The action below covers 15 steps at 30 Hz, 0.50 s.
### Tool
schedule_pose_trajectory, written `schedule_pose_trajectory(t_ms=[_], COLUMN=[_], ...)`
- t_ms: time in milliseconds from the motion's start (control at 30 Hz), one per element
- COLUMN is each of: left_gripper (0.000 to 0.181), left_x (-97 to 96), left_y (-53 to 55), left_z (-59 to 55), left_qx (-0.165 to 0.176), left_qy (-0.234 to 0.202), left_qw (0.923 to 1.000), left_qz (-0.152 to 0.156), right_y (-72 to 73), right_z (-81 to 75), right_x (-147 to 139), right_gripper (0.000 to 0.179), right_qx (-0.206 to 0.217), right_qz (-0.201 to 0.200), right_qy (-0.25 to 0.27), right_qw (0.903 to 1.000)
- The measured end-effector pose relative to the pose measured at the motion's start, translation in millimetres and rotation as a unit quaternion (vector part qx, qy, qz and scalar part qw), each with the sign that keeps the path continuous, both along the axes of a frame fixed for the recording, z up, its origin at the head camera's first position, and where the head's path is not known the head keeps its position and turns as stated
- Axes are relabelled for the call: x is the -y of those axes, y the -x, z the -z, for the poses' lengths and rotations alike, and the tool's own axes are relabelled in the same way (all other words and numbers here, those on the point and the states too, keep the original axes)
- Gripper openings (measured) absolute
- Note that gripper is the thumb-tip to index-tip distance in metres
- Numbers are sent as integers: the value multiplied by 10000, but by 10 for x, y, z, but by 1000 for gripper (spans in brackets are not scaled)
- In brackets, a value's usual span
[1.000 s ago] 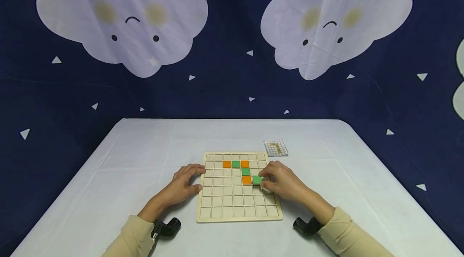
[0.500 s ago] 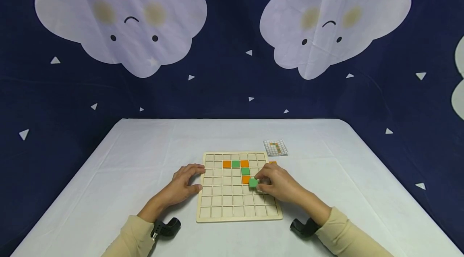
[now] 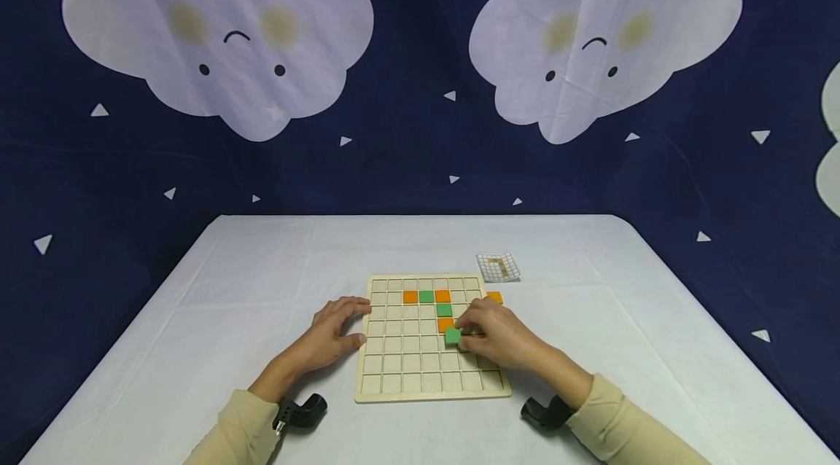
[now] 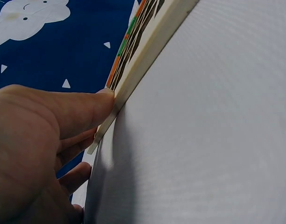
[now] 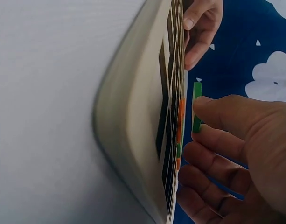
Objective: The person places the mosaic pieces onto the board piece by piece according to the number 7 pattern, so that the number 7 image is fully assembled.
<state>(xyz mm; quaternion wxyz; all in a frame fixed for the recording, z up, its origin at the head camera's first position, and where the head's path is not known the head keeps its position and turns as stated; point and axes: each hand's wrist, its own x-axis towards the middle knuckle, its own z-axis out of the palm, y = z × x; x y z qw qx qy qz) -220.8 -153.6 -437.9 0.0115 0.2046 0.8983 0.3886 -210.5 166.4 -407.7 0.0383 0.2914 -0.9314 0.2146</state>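
A wooden grid board (image 3: 394,363) lies flat on the table, with orange and green square tiles set in some of its cells. My left hand (image 3: 337,329) rests at the board's left edge, thumb and fingertips touching the rim, as the left wrist view also shows. Between thumb and finger, my right hand (image 3: 499,334) pinches a green tile (image 3: 452,337). That tile is over the board, just below the lowest orange tile (image 3: 445,324). In the right wrist view the held green tile (image 5: 197,107) stands apart from the board's surface.
Beyond the board's upper right corner lies a small pattern card (image 3: 499,267) with a printed grid. A loose orange tile (image 3: 494,297) sits at the board's right edge, behind my right hand. White cloth covers the table (image 3: 197,290).
With the green tile, my right hand has moved left and slightly nearer over the board. This uncovers the loose orange tile at the right edge. My left hand stays put.
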Motion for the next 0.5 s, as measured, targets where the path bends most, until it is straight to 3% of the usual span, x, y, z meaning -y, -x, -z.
schedule_pose_trajectory(t_ms=[500], left_gripper=[45], left_x=[-10], left_y=[-15], left_z=[-19], left_qx=[131], left_qy=[-59], left_qw=[9999], left_qz=[5], right_y=[4], right_z=[20], right_x=[42], right_gripper=[17], right_qx=[-243], right_qz=[-189], right_qy=[-201], right_qw=[9993])
